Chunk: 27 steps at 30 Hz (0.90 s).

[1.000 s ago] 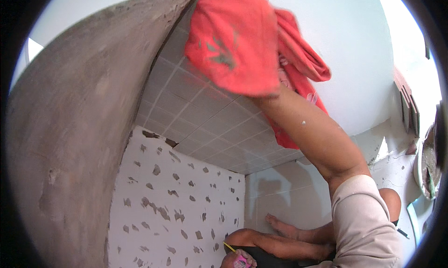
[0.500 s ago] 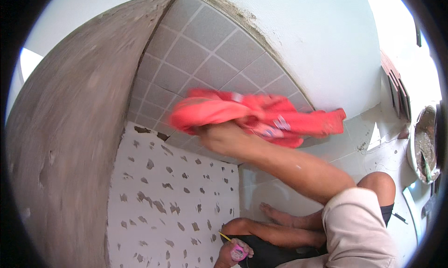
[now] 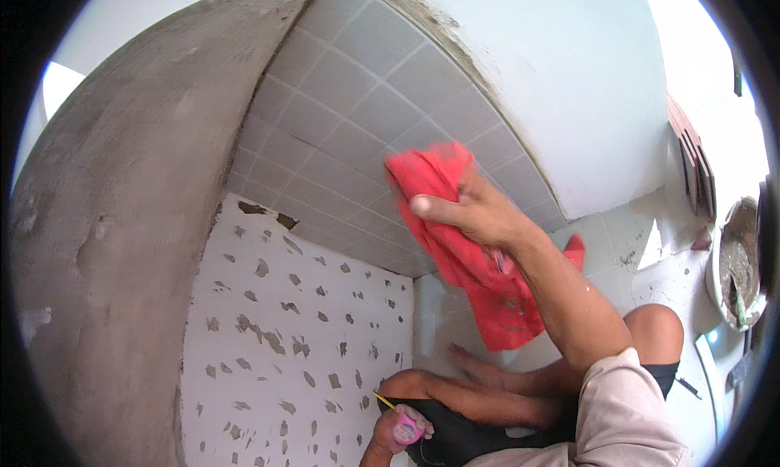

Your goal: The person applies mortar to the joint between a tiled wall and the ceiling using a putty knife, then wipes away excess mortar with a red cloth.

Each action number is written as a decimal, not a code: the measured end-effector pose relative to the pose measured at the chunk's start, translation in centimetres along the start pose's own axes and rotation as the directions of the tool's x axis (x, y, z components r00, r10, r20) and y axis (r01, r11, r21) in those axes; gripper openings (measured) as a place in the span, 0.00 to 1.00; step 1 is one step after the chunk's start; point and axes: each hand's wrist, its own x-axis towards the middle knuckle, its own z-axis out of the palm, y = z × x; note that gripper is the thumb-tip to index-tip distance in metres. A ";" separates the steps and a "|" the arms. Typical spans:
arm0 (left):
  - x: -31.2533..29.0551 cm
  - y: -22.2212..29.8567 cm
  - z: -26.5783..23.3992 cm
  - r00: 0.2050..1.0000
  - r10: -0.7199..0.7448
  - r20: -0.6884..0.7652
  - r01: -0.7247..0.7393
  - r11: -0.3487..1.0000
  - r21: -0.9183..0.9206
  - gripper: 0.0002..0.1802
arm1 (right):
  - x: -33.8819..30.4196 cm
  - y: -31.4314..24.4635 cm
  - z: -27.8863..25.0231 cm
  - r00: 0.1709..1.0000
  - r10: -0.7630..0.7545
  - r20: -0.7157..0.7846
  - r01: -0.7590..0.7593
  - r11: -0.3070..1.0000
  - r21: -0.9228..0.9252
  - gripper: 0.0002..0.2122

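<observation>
My right hand (image 3: 481, 215) grips a red cloth (image 3: 467, 264) in front of the grey tiled surface (image 3: 333, 81). The cloth is bunched at the fingers and its loose end hangs toward my legs. Whether it touches the tiles I cannot tell. Low in the view, beside my bent knee, my left hand (image 3: 385, 436) is closed around a pink tape measure (image 3: 408, 430). A short bit of its yellow blade (image 3: 383, 399) sticks out.
A chipped white surface (image 3: 268, 361) adjoins the tiles, with a rough grey cement wall (image 3: 138, 182) at left. At right, dark-edged tiles (image 3: 691, 158) lean near a tub (image 3: 717, 260) of mortar holding a green-handled tool (image 3: 739, 300).
My right hand has swung to the right and turned over, carrying the red cloth off the tiles' left part; the cloth now droops downward. My left hand keeps the tape measure nearly in place.
</observation>
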 end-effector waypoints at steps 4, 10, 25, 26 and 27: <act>-0.8 -0.2 -0.2 0.996 -0.036 -0.077 0.037 0.999 0.009 0.26 | 6.6 -5.3 1.5 0.975 -0.144 0.169 0.207 0.864 -0.459 0.23; -0.6 -0.3 -0.5 1.000 0.004 -0.006 -0.003 0.995 0.101 0.25 | 15.8 -5.6 5.6 0.438 -0.887 -0.143 0.219 0.260 -0.940 0.15; -0.1 0.7 -0.3 0.990 -0.090 -0.106 0.095 0.994 0.050 0.25 | 19.0 -3.3 6.7 0.413 -0.907 -0.079 0.175 0.164 -0.971 0.16; -0.1 0.7 -0.5 0.990 -0.094 -0.105 0.099 0.994 0.052 0.25 | 19.0 -3.2 6.5 0.225 -0.974 -0.032 0.149 0.067 -0.987 0.15; -0.2 0.5 -0.9 0.992 -0.091 -0.088 0.095 0.995 0.038 0.25 | 19.4 -3.3 6.2 0.224 -0.974 -0.031 0.144 0.065 -0.987 0.15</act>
